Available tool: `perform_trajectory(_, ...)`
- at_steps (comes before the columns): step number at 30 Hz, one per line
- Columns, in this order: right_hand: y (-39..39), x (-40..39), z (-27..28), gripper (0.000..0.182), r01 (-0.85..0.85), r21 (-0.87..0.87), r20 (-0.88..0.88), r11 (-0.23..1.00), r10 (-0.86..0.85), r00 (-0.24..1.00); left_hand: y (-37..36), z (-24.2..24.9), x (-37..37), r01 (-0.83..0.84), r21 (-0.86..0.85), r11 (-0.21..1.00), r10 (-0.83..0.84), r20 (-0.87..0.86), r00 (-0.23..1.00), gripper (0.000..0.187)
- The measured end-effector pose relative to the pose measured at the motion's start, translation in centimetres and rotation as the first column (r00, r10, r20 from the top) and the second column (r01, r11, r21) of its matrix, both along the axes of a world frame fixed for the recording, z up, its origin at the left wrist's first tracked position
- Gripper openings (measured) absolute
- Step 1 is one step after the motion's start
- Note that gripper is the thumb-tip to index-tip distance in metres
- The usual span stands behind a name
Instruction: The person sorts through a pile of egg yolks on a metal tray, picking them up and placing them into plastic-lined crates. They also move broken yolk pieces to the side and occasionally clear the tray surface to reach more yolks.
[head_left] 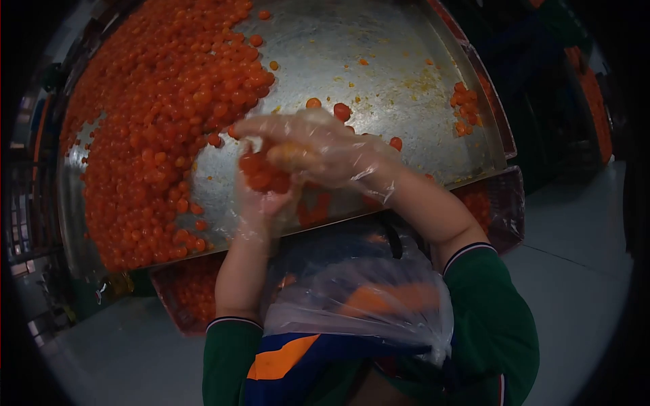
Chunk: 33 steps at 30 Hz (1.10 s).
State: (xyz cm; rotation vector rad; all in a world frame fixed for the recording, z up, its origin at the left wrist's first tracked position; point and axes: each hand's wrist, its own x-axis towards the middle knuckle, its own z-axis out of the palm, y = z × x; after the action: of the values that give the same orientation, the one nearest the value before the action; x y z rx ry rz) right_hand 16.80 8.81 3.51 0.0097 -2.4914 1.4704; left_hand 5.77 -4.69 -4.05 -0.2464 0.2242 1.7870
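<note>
Small round orange-red balls (156, 128) lie in a large heap on the left part of a metal tray table (291, 51). My left hand (267, 193), in a clear plastic glove, is cupped around several of these balls near the table's front edge. Over it from the right reaches my right hand (318, 145), also gloved, its fingers stretched to the left over the cupped balls, the foremost near the heap's edge. A few single balls (342, 111) lie just beyond my right hand. Motion blurs the fingers of both hands.
A small cluster of balls (464, 108) sits by the tray's right wall. Below the front edge stand a crate (172, 298) of balls at left and another crate (508, 203) at right. Yellow residue marks the metal surface. A clear plastic apron (352, 298) covers my front.
</note>
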Motion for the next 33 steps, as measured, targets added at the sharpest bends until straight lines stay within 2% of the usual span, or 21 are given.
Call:
perform_trajectory(2,2.5,0.4,0.4,0.053,0.09,-0.178,-0.13,0.98,-0.114,0.985,-5.2,0.7,-2.5,0.073,0.196,0.978,-0.053,-0.107,0.993,0.038)
perform_trajectory(3,3.8,0.1,-1.5,0.053,0.079,-0.304,-0.387,0.949,-0.2,0.9,-7.9,1.3,-3.6,0.063,0.239,0.969,-0.017,-0.19,0.982,0.036)
perform_trajectory(5,5.9,2.9,-0.8,0.053,0.185,-0.296,-0.4,0.937,-0.297,0.867,-14.7,3.4,-3.9,-0.095,0.116,0.989,0.126,-0.303,0.944,0.041)
perform_trajectory(7,7.7,6.4,-2.6,0.036,0.253,-0.391,-0.231,0.885,-0.36,0.904,-25.1,0.9,-6.2,-0.139,-0.032,0.99,0.104,-0.51,0.854,0.044)
perform_trajectory(8,8.0,8.2,-3.0,0.031,0.33,-0.404,-0.077,0.853,-0.391,0.917,-26.4,1.9,-4.6,-0.148,-0.037,0.988,0.109,-0.506,0.855,0.044)
perform_trajectory(9,7.8,9.7,-3.2,0.026,0.409,-0.403,0.08,0.819,-0.414,0.907,-26.9,3.9,-2.6,-0.441,-0.454,0.774,0.006,-0.692,0.722,0.04)
perform_trajectory(10,7.6,10.4,-3.5,0.026,0.406,-0.408,0.085,0.818,-0.408,0.909,-26.7,5.3,-1.3,-0.698,-0.64,0.322,-0.209,-0.767,0.607,0.037)
perform_trajectory(11,7.4,10.9,-3.6,0.024,0.485,-0.328,0.186,0.811,-0.448,0.875,-26.1,6.0,-0.6,-0.697,-0.643,0.316,-0.213,-0.765,0.608,0.037)
perform_trajectory(13,6.3,11.5,-3.2,0.02,0.618,-0.087,0.347,0.782,-0.557,0.754,-23.9,6.9,-0.3,-0.764,-0.559,0.322,-0.472,-0.794,0.382,0.032)
perform_trajectory(14,5.8,11.4,-3.2,0.02,0.621,-0.085,0.348,0.779,-0.56,0.752,-22.5,7.0,-0.3,-0.788,-0.514,0.34,-0.582,-0.773,0.253,0.03)
perform_trajectory(16,4.7,10.9,-3.1,0.02,0.289,0.426,0.237,0.857,-0.415,0.878,-19.2,7.1,0.0,-0.82,-0.418,0.391,-0.748,-0.664,-0.018,0.026)
perform_trajectory(17,3.6,10.5,-2.7,0.02,0.176,0.506,0.302,0.845,-0.364,0.881,-17.4,7.0,0.2,-0.826,-0.369,0.427,-0.802,-0.576,-0.156,0.024)
perform_trajectory(18,2.8,9.5,-3.2,0.02,0.186,0.506,0.298,0.842,-0.373,0.879,-14.9,5.8,0.3,-0.749,-0.249,0.614,-0.752,-0.472,-0.46,0.023)
perform_trajectory(19,2.2,8.6,-4.2,0.019,0.009,0.581,0.442,0.814,-0.324,0.836,-11.9,4.6,0.6,-0.599,-0.16,0.785,-0.615,-0.321,-0.72,0.021)
perform_trajectory(20,2.1,8.5,-4.7,0.019,-0.174,0.616,0.581,0.768,-0.294,0.759,-8.6,4.6,1.9,-0.494,-0.232,0.838,-0.546,-0.326,-0.772,0.024)
perform_trajectory(21,2.6,9.1,-4.5,0.019,-0.155,0.619,0.581,0.77,-0.317,0.749,-5.5,4.6,3.3,-0.38,-0.299,0.875,-0.469,-0.338,-0.816,0.028)
perform_trajectory(23,3.3,10.5,-3.5,0.016,0.019,0.503,0.472,0.864,-0.293,0.831,-0.9,4.2,5.1,-0.286,-0.288,0.914,-0.371,-0.308,-0.876,0.023)
perform_trajectory(24,3.7,11.8,-2.6,0.01,0.218,0.393,0.414,0.893,-0.383,0.825,1.0,3.8,5.6,-0.282,-0.398,0.873,-0.397,-0.244,-0.885,0.027)
perform_trajectory(27,6.2,16.3,-2.8,0.008,0.559,0.217,0.421,0.801,-0.593,0.686,3.7,3.2,6.5,-0.267,-0.573,0.775,-0.417,-0.146,-0.897,0.03)
perform_trajectory(29,6.5,19.0,-2.4,0.009,0.629,0.194,0.431,0.753,-0.641,0.635,4.2,2.5,6.0,-0.221,-0.547,0.807,-0.345,-0.134,-0.929,0.024)
perform_trajectory(33,6.0,21.8,-3.4,0.012,0.688,0.206,0.409,0.696,-0.7,0.586,4.2,2.8,6.4,-0.258,-0.563,0.785,-0.441,-0.215,-0.871,0.016)
